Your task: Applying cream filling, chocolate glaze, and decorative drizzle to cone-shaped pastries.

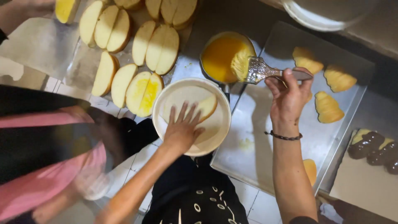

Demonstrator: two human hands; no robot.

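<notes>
At frame centre I see my left hand [181, 132] lying flat, fingers spread apart, on a pale halved bread bun [199, 101] inside a round white plastic bowl [219, 124]. My right hand [289, 96], right of centre, has its grip clamped on the handle of a metal-ferruled pastry brush [259, 70], whose bristles sit in a small pan of orange-yellow egg wash [219, 56] just above the bowl. A steel baking tray [286, 145] at right carries yellow ridged pastries [327, 108]. Sliced bun halves [155, 47] lie at upper left. Another person's pink sleeve [45, 174] fills the lower left, blurred.
</notes>
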